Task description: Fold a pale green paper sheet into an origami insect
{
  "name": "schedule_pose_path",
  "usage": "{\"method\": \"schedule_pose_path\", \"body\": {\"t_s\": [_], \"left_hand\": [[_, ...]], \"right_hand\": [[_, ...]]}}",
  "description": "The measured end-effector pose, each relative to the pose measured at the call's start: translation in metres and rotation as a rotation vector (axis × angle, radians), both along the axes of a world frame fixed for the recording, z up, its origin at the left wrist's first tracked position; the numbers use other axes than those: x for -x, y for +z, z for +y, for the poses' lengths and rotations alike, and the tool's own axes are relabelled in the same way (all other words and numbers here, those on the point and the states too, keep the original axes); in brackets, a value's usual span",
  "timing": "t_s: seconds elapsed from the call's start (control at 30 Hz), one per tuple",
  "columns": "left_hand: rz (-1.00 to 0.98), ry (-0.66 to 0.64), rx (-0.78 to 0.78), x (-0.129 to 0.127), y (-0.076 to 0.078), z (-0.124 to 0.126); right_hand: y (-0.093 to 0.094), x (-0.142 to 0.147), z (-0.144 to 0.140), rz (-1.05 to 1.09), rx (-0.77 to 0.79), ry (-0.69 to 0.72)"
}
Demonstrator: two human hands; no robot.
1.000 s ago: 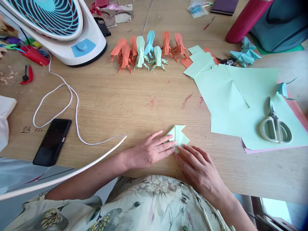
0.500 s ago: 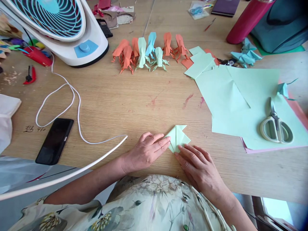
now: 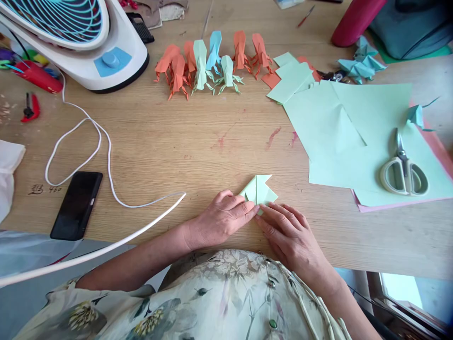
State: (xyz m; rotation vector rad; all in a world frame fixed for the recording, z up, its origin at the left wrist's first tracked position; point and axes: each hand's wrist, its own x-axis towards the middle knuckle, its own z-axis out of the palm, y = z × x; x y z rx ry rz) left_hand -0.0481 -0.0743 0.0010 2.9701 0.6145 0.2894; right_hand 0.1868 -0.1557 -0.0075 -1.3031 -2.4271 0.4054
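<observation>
A small piece of pale green paper (image 3: 261, 189), folded with creased flaps and pointed corners, lies on the wooden table near its front edge. My left hand (image 3: 226, 216) presses its fingers along the paper's lower left side, the tips close to its bottom point. From the right, my right hand (image 3: 286, 225) grips the lower right edge, thumb and fingertips close together. The fingertips of both hands nearly meet and hide the bottom of the paper.
Folded paper figures (image 3: 214, 61) in orange, green and blue stand at the back. Scissors (image 3: 403, 165) lie on green sheets (image 3: 329, 141) at right. A phone (image 3: 76, 205), a white cable (image 3: 109, 165) and a fan (image 3: 116, 61) occupy the left; a red bottle (image 3: 354, 23) is back right.
My left fingers have slid right and down along the folded paper toward its bottom point. My right hand stays at the lower right edge. The camera view has shifted slightly.
</observation>
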Motion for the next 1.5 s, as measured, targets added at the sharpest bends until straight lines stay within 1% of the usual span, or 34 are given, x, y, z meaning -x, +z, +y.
{"method": "schedule_pose_path", "body": {"t_s": [0.17, 0.33, 0.43, 0.57, 0.67, 0.77, 0.93, 1.1, 1.2, 1.27, 1.37, 1.5], "left_hand": [[-0.008, 0.007, 0.011, 0.000, -0.001, 0.001], [-0.010, -0.002, -0.020, -0.001, 0.002, 0.003], [-0.002, -0.015, -0.013, -0.001, 0.004, 0.006], [-0.017, -0.045, 0.020, -0.001, 0.003, 0.010], [-0.047, -0.060, 0.040, -0.002, 0.002, 0.013], [-0.055, -0.068, 0.045, -0.002, 0.002, 0.015], [-0.051, -0.076, 0.026, -0.002, 0.002, 0.016], [-0.029, -0.089, 0.023, 0.000, -0.001, 0.018], [-0.036, -0.100, 0.023, 0.001, -0.002, 0.020], [-0.048, -0.112, 0.020, 0.001, -0.003, 0.021], [-0.069, -0.115, 0.019, 0.002, -0.004, 0.022], [-0.083, -0.143, 0.035, 0.004, -0.005, 0.026]], "right_hand": [[0.000, 0.002, 0.000, 0.005, 0.007, -0.018], [0.001, 0.002, -0.002, -0.006, 0.009, -0.024], [-0.001, -0.004, -0.012, 0.018, -0.015, -0.063], [-0.007, -0.014, -0.036, 0.059, -0.064, -0.192], [-0.012, -0.018, -0.048, 0.046, -0.074, -0.248], [-0.014, -0.017, -0.052, 0.025, -0.076, -0.255], [-0.013, -0.016, -0.049, 0.027, -0.090, -0.258], [-0.006, -0.004, -0.036, 0.010, -0.064, -0.208], [-0.001, 0.005, -0.019, -0.039, -0.065, -0.221], [0.001, 0.006, -0.005, -0.089, -0.055, -0.222], [0.002, -0.004, 0.015, -0.119, -0.029, -0.156], [0.003, -0.031, 0.037, -0.117, 0.036, 0.020]]}}
